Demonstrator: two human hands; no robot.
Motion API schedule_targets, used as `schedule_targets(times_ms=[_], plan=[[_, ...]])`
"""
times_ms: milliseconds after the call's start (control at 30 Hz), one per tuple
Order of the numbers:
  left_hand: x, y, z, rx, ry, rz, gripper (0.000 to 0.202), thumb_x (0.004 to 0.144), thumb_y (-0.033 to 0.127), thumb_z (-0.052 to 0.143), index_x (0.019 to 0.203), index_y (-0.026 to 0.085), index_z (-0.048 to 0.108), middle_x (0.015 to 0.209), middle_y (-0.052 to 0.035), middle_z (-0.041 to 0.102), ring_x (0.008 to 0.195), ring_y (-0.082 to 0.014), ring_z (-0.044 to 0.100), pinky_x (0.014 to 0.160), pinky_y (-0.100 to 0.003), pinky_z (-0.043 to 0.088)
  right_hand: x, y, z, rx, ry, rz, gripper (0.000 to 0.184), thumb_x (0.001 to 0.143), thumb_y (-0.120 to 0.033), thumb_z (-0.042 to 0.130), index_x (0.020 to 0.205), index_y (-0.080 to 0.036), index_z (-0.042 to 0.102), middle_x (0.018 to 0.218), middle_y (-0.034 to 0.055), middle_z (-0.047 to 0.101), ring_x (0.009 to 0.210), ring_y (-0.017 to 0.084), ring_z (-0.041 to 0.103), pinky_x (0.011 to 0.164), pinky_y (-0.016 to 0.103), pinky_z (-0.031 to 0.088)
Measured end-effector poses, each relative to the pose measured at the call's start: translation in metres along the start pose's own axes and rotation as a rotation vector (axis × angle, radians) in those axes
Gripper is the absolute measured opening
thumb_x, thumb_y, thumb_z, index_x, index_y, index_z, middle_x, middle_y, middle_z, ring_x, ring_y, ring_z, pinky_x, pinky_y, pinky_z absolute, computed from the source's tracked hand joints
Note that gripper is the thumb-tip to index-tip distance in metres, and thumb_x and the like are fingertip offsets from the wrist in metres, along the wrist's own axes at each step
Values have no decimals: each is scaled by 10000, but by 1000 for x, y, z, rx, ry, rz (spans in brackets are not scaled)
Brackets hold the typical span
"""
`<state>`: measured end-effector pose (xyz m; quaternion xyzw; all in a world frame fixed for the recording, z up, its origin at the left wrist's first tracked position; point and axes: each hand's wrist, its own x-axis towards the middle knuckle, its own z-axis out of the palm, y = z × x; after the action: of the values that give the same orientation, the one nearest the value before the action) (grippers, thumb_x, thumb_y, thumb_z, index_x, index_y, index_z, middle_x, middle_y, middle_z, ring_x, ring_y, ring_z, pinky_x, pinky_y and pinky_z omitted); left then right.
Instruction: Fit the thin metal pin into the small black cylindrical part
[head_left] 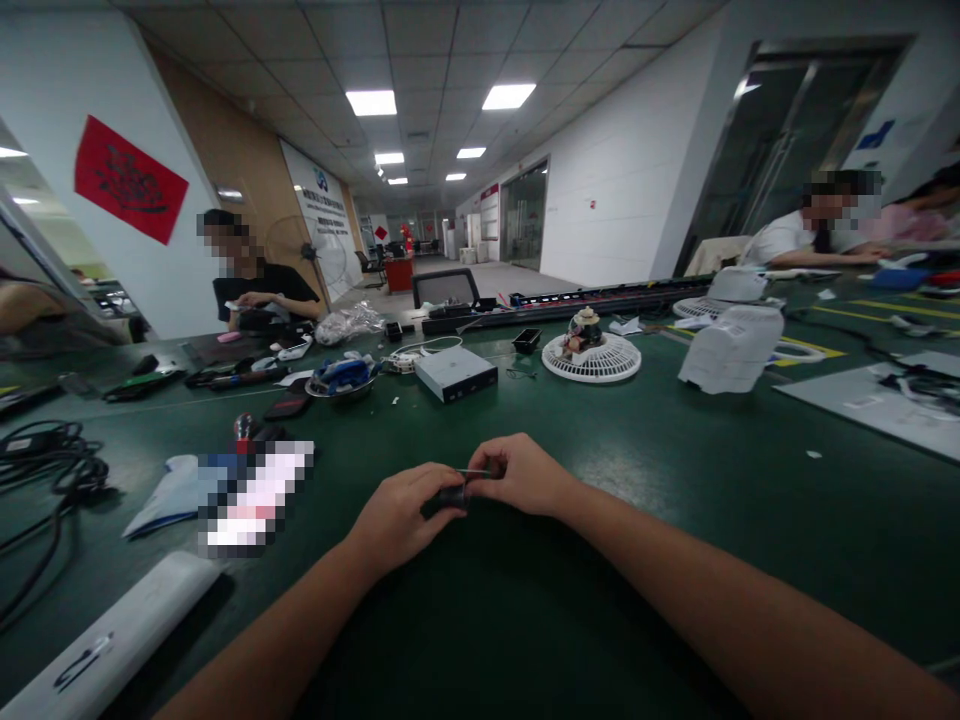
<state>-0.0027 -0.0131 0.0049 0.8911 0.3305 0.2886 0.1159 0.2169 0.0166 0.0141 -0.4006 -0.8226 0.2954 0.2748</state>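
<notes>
Your left hand [397, 515] and right hand [525, 475] meet at 12 o'clock just ahead of you, both curled almost closed, fingertips nearly touching. Your left hand pinches a small dark part [452, 497], its exact kind too small to tell. Your right fingers close near it on a thin metal pin [474, 471] that runs across the top of that part. Such a close pinch seems to suit something this small, giving both hands fine control. Your forearms rest low over the green work table [600, 440], which probably steadies them.

Farther off at 12 o'clock sits a flat metal box [456, 373]. At 1 o'clock, a white round fan grille [591, 358] lies flat, with a white plastic fan housing [731, 348] beyond it, apparently set out in pieces. Coiled black cables [52, 465] lie at 10 o'clock. A person [255, 280] works at 11 o'clock, and another [817, 235] at 2 o'clock.
</notes>
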Motion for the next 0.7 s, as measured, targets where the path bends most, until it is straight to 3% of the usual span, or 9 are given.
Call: schedule_targets(times_ms=[100,233,433,700], plan=[[1,1,0,-48,12,9,344,807,188,697,1137,230,609,1101,-42,664,1011,-188,630,900,-339,512,-1,-1,-4,-75,4,-125,119,756,-268,730,852,-197,731,762,-3,690,686,124,608,631,224,418],[2,7,-1,-138,57,-22,307,770,204,742,1061,218,642,1053,-38,681,978,-189,642,882,-334,518,0,2,-6,3,12,-220,116,748,-284,751,820,-194,740,766,-6,696,707,121,628,647,213,431],[1,8,1,-148,44,-27,325,761,213,753,1068,221,648,1053,-38,685,969,-191,645,868,-334,520,0,5,-8,-83,-45,-227,153,746,-310,754,833,-185,744,762,-4,698,703,126,621,647,221,422],[2,5,3,-160,-14,-47,290,763,225,748,1039,213,658,1033,-38,685,946,-192,645,849,-329,520,0,10,-4,-3,-69,-187,128,720,-271,765,818,-190,755,702,-23,681,624,103,581,578,202,392]])
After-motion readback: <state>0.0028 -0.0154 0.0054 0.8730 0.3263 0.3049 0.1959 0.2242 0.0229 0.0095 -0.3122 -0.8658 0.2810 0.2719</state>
